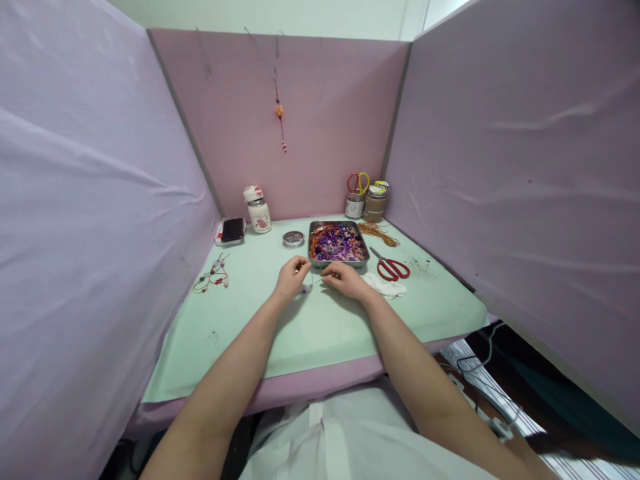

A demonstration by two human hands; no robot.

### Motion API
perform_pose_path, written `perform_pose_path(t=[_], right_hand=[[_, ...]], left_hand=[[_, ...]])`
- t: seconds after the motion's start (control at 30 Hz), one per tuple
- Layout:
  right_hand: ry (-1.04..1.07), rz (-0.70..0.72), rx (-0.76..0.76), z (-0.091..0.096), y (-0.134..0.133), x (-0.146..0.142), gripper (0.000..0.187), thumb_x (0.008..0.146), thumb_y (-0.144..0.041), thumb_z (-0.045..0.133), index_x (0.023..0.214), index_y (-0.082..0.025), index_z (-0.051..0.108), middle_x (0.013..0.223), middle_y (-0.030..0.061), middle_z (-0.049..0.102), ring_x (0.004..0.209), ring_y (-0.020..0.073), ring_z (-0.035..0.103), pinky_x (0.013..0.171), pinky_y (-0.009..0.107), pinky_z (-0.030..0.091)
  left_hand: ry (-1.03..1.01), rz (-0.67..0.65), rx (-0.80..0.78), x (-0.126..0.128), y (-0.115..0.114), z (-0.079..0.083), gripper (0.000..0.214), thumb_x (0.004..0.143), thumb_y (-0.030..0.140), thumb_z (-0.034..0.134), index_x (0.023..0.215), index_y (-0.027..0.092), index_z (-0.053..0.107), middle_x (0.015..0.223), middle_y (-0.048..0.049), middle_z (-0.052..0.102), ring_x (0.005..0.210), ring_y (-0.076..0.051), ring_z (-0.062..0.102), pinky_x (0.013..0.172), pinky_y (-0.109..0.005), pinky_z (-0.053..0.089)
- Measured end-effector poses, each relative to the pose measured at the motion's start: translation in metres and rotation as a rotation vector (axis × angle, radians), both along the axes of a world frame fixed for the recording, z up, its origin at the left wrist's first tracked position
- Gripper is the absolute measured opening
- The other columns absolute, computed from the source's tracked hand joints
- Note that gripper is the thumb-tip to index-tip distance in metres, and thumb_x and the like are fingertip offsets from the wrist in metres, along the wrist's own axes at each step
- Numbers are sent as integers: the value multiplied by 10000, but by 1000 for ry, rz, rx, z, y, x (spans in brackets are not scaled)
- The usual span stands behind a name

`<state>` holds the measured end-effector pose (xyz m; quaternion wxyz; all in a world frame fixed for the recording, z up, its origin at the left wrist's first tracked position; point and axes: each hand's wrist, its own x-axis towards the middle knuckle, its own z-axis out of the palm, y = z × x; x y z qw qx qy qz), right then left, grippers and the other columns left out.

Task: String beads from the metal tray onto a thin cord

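Note:
My left hand (291,279) is over the middle of the table, thumb and finger pinched together on a thin cord. From that pinch the cord drops to a few small purple and clear beads (307,289) hanging close to the tabletop. Just to the right, my right hand (346,280) is closed in a pinch on a pale, thin cord end (320,279). Right behind both hands stands a metal tray (340,265) full of purple, orange and pink beads. The cord's exact path between the fingers is too fine to make out.
Right of the tray lie red-handled scissors (393,269), white thread (385,287) and orange-brown cords (379,233). Jars (376,203) stand behind. A round tin (293,239), bottle (259,215), phone (233,231) and beaded cords (213,275) are leftward. Fabric partitions (300,167) enclose the table.

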<state>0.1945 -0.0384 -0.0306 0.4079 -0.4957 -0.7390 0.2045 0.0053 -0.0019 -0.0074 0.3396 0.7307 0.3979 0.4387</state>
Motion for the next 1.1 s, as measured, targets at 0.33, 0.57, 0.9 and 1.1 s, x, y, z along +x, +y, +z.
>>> perform_pose_path(t=[0.33, 0.57, 0.9, 1.1], right_hand=[[173, -152, 14, 4, -3, 1, 147, 854, -284, 526, 816, -193, 635, 736, 14, 638, 668, 149, 532, 666, 269, 403], [7, -124, 147, 0, -1, -11, 114, 865, -234, 570, 817, -190, 663, 836, 53, 674, 788, 169, 579, 764, 293, 422], [-39, -25, 159, -6, 0, -18, 129, 893, -236, 567, 867, -192, 684, 833, 50, 667, 774, 162, 586, 730, 282, 430], [-25, -70, 156, -8, 1, -15, 106, 880, -223, 582, 861, -198, 683, 837, 45, 670, 784, 162, 590, 742, 285, 435]], left_hand=[[184, 171, -64, -2, 5, -6, 109, 817, 246, 523, 742, 185, 572, 740, -12, 607, 642, -142, 538, 688, -304, 461], [203, 68, 274, 6, -11, -4, 265, 886, 232, 476, 1117, 174, 591, 1239, -113, 576, 820, -147, 603, 844, -321, 479], [308, -74, 140, 12, -13, -8, 266, 911, 265, 435, 1058, 180, 639, 1061, -87, 691, 962, -212, 619, 869, -336, 462], [344, -42, 168, 10, -11, -8, 210, 886, 231, 457, 937, 189, 657, 933, -71, 691, 869, -202, 611, 798, -317, 454]])
